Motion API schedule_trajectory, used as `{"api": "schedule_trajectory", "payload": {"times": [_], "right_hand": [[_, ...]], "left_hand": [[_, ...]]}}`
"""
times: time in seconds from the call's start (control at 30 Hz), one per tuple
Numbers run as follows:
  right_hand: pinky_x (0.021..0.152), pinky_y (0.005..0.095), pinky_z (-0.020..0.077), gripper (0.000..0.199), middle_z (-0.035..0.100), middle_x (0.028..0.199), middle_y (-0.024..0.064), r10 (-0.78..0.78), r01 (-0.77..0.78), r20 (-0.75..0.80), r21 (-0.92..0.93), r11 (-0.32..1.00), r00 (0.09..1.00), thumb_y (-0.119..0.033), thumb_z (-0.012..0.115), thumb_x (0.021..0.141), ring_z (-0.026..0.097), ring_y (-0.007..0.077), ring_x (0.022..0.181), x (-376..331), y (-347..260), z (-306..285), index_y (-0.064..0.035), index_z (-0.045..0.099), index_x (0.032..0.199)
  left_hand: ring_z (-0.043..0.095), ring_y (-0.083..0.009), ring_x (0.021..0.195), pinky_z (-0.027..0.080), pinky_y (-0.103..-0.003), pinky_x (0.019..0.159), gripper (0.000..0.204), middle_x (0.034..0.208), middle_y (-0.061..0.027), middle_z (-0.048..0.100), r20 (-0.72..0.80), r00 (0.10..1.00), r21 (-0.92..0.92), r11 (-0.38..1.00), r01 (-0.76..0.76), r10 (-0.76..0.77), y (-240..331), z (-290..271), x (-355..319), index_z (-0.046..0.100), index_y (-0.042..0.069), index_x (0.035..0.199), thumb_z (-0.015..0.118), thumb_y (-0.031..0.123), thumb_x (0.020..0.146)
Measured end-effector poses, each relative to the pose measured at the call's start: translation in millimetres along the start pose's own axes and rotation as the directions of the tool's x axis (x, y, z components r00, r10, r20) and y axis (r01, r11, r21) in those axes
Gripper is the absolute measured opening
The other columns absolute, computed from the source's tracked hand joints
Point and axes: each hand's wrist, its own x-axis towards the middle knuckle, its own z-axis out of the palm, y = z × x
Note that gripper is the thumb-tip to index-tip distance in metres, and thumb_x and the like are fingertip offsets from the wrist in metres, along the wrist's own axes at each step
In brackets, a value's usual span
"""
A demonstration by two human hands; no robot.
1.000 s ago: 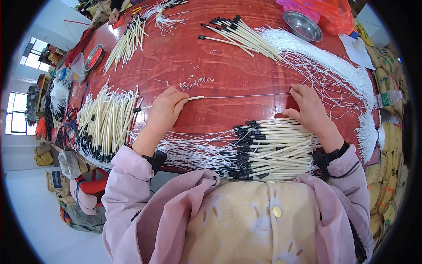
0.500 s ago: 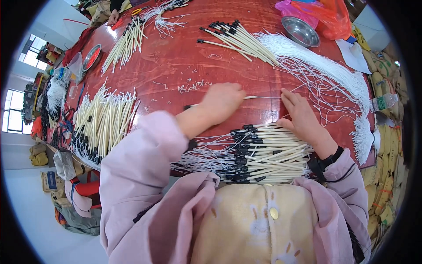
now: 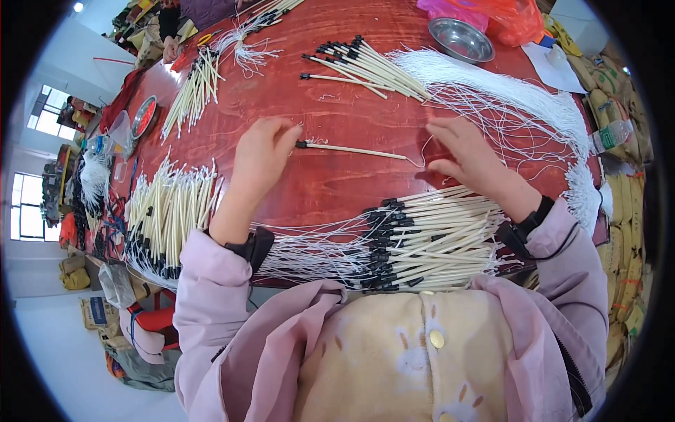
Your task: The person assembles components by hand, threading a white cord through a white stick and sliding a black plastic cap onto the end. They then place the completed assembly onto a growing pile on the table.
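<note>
Head view shows your left hand (image 3: 261, 156) at the black-capped end of a single pale stick (image 3: 351, 150) lying flat near the middle of the red counter (image 3: 337, 186), fingertips pinching or just touching that cap; the fisheye blur makes it hard to say which, so I cannot tell whether the grip is closed on it. Your right hand (image 3: 470, 158) sits at the stick's other end, fingers curled narrow around the thin white string (image 3: 420, 156) that trails from the tip. You seem to be midway through stringing or straightening this one piece, judging by both ends being tended at once. The next move calls for steady tension: keep the cap end pinned while the string end is drawn true, without snagging the loose white strings (image 3: 506, 105) spread toward the far right corner. A finished-looking bundle (image 3: 429, 239) lies along the near edge, just in front of you; another pile of sticks (image 3: 165, 214) lies at the near left edge.
</note>
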Motion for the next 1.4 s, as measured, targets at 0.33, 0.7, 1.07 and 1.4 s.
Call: {"api": "schedule_trajectory", "payload": {"times": [0.33, 0.7, 1.07, 1.4], "right_hand": [[0.096, 0.0417, 0.0413, 0.048, 0.06, 0.117, 0.0098, -0.12, 0.123, 0.114, -0.022, 0.992, 0.986, -0.028, 0.083, 0.075, 0.054, 0.0307, 0.109, 33.4, -21.4, 8.6, -0.0044, 0.062, 0.111], [0.084, 0.0394, 0.0409, 0.031, 0.061, 0.092, 0.004, -0.1, 0.096, 0.102, 0.044, 0.994, 0.99, -0.025, 0.084, 0.072, 0.056, 0.0263, 0.091, 19.0, 0.7, 11.5, -0.0096, 0.062, 0.088], [0.087, 0.042, 0.0422, 0.03, 0.064, 0.104, 0.0073, -0.053, 0.053, 0.016, -0.032, 0.998, 0.998, -0.026, 0.079, 0.078, 0.057, 0.0276, 0.098, 19.4, -10.5, 14.6, -0.0076, 0.068, 0.1], [0.102, 0.0445, 0.0394, 0.057, 0.055, 0.144, 0.0101, -0.134, 0.156, 0.266, -0.06, 0.986, 0.955, -0.038, 0.067, 0.088, 0.051, 0.0312, 0.118, -2.8, -21.6, 2.9, -0.0009, 0.063, 0.131]], "left_hand": [[0.063, -0.0338, 0.095, 0.051, -0.043, 0.082, 0.025, 0.101, -0.0139, 0.065, 0.034, 0.982, 0.081, 0.979, -0.185, 0.183, -0.5, 39.8, -12.7, 0.067, 0.005, 0.106, 0.073, 0.017, 0.085], [0.061, -0.0305, 0.09, 0.047, -0.044, 0.079, 0.01, 0.09, -0.0085, 0.06, 0.19, 0.897, 0.068, 0.907, -0.416, 0.398, 33.6, 101.3, -1.9, 0.065, 0.009, 0.097, 0.067, 0.013, 0.088], [0.062, -0.0286, 0.089, 0.047, -0.042, 0.079, 0.008, 0.089, -0.008, 0.06, 0.169, 0.91, 0.065, 0.917, -0.393, 0.378, 40.6, 103.7, -8.3, 0.065, 0.009, 0.095, 0.067, 0.012, 0.088], [0.063, -0.0288, 0.089, 0.048, -0.043, 0.078, 0.007, 0.089, -0.008, 0.061, 0.173, 0.913, 0.083, 0.918, -0.388, 0.37, 43.2, 105.4, -7.7, 0.065, 0.009, 0.094, 0.066, 0.013, 0.088]]}}
